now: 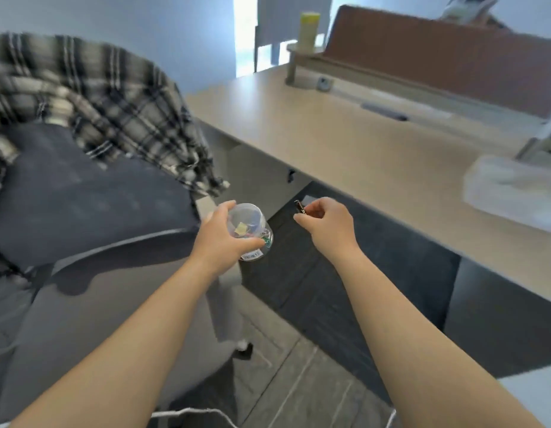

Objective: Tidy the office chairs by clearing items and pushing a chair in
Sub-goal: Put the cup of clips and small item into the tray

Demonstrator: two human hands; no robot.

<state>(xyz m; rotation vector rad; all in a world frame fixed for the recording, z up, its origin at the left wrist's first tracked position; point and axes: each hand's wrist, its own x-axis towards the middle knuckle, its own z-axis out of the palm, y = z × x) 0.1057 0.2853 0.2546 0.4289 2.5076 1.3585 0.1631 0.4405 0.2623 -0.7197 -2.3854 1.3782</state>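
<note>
left grip: the left hand [223, 234] grasps a clear plastic jar [252, 231], fingers wrapped round its side, thumb near the rim; the jar lies tilted with its opening toward the camera.
jar contents: small coloured bits, too blurred to name; a barcode label shows at the jar's lower edge.
right grip: the right hand [326, 222] is curled and pinches a small dark clip [299, 207] between thumb and forefinger, just beside the jar and apart from it.
where the hands are: both held in the air in front of the table [345, 140] edge, above the floor [298, 366].
chair: a grey office chair [91, 291] stands at the left, close to the left hand, with a dark cushion [82, 193] on it and a plaid shirt [107, 97] draped over its back.
table: carries a blurred white tissue pack [512, 193] at the right, a dark pen [383, 112] and a brown divider panel [438, 54] along the far side.
</note>
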